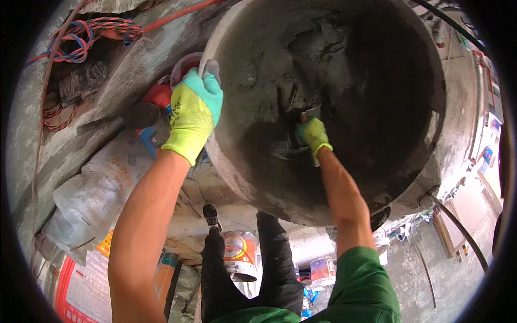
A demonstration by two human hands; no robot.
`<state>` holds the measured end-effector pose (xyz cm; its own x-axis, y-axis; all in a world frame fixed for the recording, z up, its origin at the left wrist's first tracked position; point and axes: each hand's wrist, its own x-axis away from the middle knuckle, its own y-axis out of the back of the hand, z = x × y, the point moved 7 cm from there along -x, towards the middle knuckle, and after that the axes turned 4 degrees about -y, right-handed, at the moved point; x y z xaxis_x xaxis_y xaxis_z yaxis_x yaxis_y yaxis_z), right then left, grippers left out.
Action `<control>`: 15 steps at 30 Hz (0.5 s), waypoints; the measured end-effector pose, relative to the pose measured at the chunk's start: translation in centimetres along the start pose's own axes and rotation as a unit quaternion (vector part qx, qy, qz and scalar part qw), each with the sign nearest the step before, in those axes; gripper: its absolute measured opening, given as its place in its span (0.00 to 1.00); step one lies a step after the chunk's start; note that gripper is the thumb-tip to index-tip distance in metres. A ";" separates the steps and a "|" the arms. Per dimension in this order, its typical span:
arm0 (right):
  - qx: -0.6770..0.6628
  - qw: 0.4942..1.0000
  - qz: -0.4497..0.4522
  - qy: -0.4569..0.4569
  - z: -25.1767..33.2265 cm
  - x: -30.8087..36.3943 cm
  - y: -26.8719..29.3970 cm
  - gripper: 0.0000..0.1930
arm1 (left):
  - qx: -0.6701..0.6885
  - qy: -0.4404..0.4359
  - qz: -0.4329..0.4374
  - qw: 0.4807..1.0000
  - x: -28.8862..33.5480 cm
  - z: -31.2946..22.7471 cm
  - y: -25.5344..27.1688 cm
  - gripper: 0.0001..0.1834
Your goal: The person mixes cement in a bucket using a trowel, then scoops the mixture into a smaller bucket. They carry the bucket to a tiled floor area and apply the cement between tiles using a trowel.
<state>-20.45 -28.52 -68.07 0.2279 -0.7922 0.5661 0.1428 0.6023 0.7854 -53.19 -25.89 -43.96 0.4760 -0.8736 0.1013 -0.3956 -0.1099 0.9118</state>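
A large round drum [221, 171] with a pale, crusted rim fills the upper middle, and wet grey mortar [258, 70] coats its inside. My left hand [196, 110], in a yellow and turquoise glove, is closed over the drum's left rim; the fingertips are smeared grey. Deep inside the drum, my right hand [313, 133] wears a matching glove and is closed around the handle of what looks like a trowel [311, 111]. Most of the tool is hidden by the hand and the dark mortar around it.
Coiled red and blue cable [97, 32] lies at upper left. Plastic sacks [102, 183] are heaped left of my arm. Below the drum, a paint bucket [240, 250] stands between my legs, and another bucket [323, 271] is farther right. A black hose [463, 231] curves at the right.
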 end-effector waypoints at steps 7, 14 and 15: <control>-0.759 0.559 0.271 -0.196 8.4 -0.7 -3.1 0.06 | 0.000 0.025 0.019 1.000 0.1 -0.1 0.1 0.22; -0.789 0.535 0.232 -0.193 11.8 1.2 3.9 0.07 | -0.002 0.037 0.031 0.999 0.0 0.2 0.0 0.24; -0.773 0.566 0.221 -0.180 11.6 1.5 4.6 0.06 | 0.003 0.041 0.030 0.999 0.0 0.4 -0.1 0.26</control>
<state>-30.64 -28.05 -60.72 0.3991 -0.3308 0.8552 0.8849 -0.1053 -0.4537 -53.46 -26.04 -44.16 0.5140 -0.8369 0.1880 -0.4304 -0.0620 0.9005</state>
